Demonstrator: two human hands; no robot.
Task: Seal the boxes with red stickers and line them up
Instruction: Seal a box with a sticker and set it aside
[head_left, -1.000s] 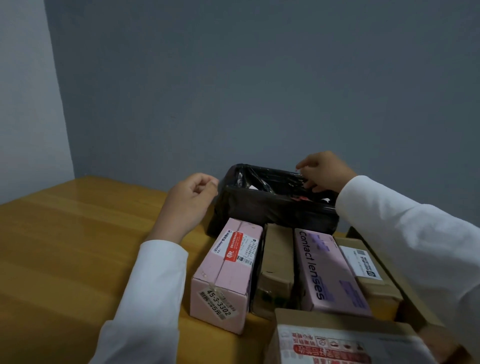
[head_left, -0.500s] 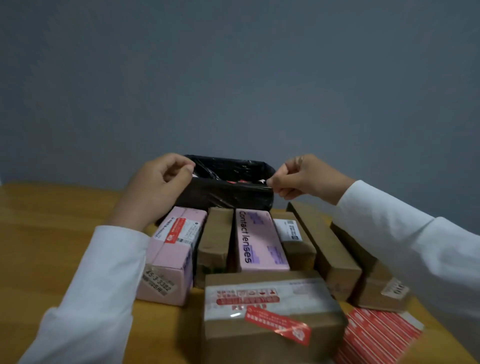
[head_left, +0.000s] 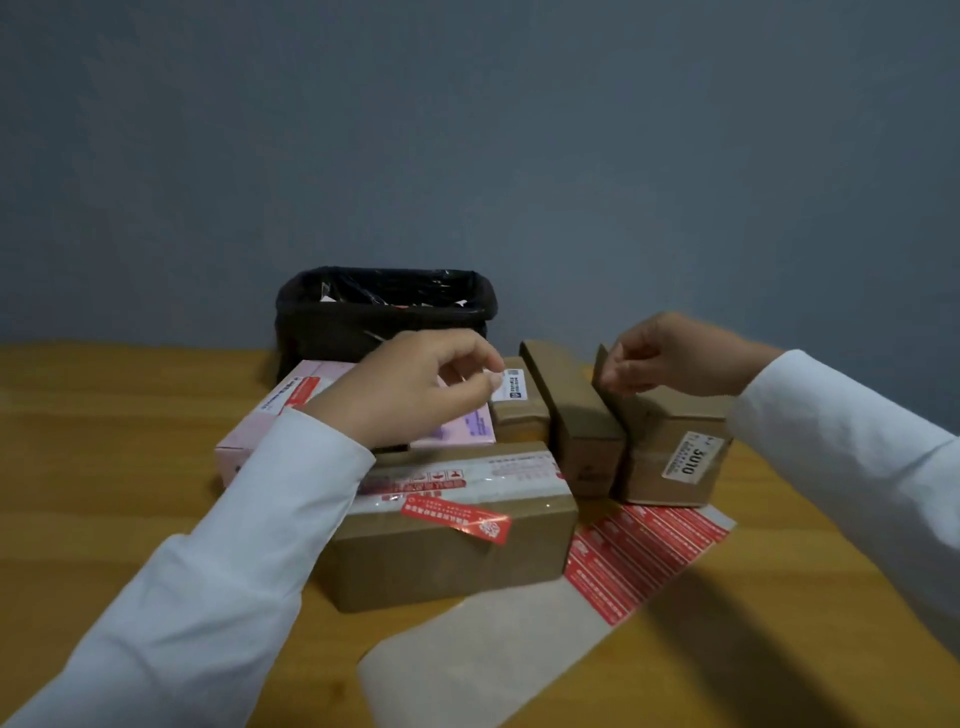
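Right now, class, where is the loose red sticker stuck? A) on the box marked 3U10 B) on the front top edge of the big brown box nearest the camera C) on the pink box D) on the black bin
B: the red sticker lies slanted across the front top edge of the big brown box nearest the camera, left of the sticker sheet on the table.

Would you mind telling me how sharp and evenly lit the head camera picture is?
Head view: dim, soft room light; both the left hand and right hand are smeared by motion blur; the red sticker on the nearest cardboard box shows mild glare; the table edge bows from wide-angle distortion.
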